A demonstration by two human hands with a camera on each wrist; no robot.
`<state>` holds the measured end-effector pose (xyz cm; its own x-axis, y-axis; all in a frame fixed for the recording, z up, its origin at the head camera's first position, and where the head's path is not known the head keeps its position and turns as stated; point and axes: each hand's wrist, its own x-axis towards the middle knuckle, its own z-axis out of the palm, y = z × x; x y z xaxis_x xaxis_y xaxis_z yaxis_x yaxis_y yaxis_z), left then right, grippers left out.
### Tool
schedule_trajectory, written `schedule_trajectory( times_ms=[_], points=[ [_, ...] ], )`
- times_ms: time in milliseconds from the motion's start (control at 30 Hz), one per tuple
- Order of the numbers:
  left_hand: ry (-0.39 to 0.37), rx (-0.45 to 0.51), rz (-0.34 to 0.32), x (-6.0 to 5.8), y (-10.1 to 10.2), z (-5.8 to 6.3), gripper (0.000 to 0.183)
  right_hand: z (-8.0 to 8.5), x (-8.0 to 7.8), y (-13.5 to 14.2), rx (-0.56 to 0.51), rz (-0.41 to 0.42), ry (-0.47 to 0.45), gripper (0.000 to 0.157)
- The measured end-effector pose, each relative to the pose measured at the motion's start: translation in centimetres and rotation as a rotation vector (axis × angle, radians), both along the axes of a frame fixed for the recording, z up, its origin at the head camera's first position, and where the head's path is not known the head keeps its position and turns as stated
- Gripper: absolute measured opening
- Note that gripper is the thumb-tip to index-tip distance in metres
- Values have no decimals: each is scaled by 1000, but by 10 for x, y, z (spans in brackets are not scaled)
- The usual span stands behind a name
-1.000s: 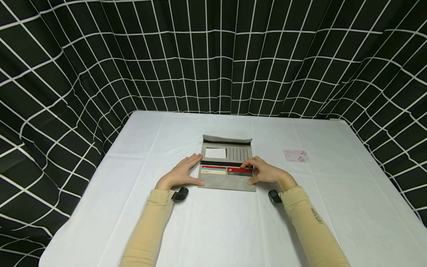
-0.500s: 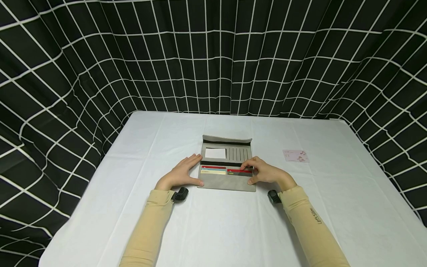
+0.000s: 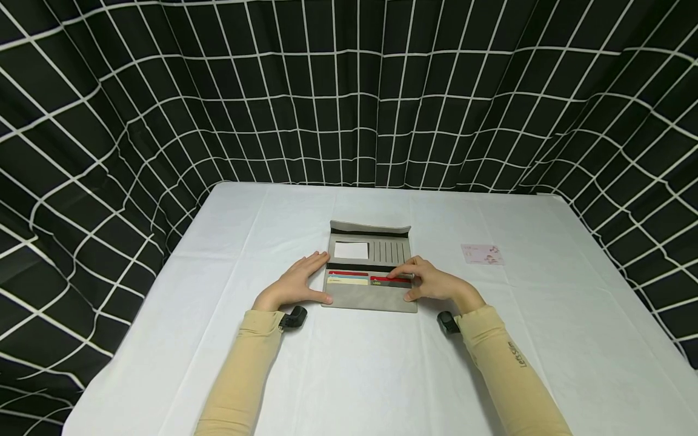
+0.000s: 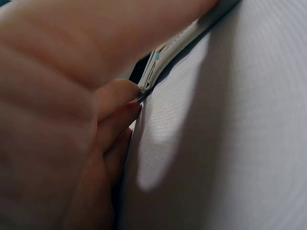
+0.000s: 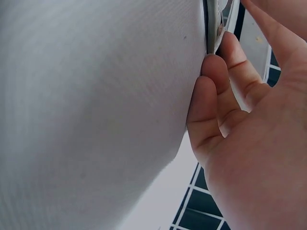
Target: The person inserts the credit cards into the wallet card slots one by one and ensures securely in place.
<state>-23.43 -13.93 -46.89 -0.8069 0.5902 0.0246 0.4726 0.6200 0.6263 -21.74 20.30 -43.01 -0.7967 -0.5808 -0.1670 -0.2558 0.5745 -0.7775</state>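
Note:
A grey wallet (image 3: 371, 298) lies unfolded on the white table. In its lower right pocket sits a red and dark card (image 3: 395, 283) with only its upper strip showing. My right hand (image 3: 436, 283) presses that card's top edge with the index finger, while the thumb rests at the wallet's right side. In the right wrist view, other fingers (image 5: 204, 108) touch the table and the wallet's edge. My left hand (image 3: 297, 283) rests along the left edge, thumb on the near corner. Red, blue and cream cards (image 3: 347, 280) fill the lower left pockets.
A white card (image 3: 351, 250) shows in the wallet's upper left part, beside several narrow slots (image 3: 388, 252). To the right, a pink card (image 3: 482, 254) lies flat on the white tablecloth (image 3: 349, 369). A black curtain with white grid lines (image 3: 354, 109) surrounds the table.
The red and dark card has slid down deeper into its pocket under my right index finger. That fingertip has shifted slightly left along the card. My left hand stays in place.

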Motion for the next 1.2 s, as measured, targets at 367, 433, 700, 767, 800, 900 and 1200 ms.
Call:
schedule_trajectory(
  times_ms=[367, 433, 700, 767, 800, 900, 1200],
  points=[
    [-3, -16, 6, 0, 0, 0, 105, 0, -5, 1, 10, 28, -9, 47],
    [-2, -14, 7, -1, 0, -1, 105, 0, -5, 1, 11, 26, -15, 47],
    [5, -19, 1, -1, 0, -1, 104, 1, -6, 0, 28, 8, -32, 48],
    [7, -19, 0, -2, 0, -2, 105, 2, -6, 0, 27, 10, -31, 48],
    [7, -22, 1, -2, 0, -2, 105, 2, -5, 0, 27, 11, -30, 48],
    [5, -27, 3, -2, 0, -2, 105, 1, -4, 0, 33, 16, -22, 47],
    [2, -23, 7, -1, 0, -2, 104, 1, 1, 1, 60, 9, 2, 46]
  ],
)
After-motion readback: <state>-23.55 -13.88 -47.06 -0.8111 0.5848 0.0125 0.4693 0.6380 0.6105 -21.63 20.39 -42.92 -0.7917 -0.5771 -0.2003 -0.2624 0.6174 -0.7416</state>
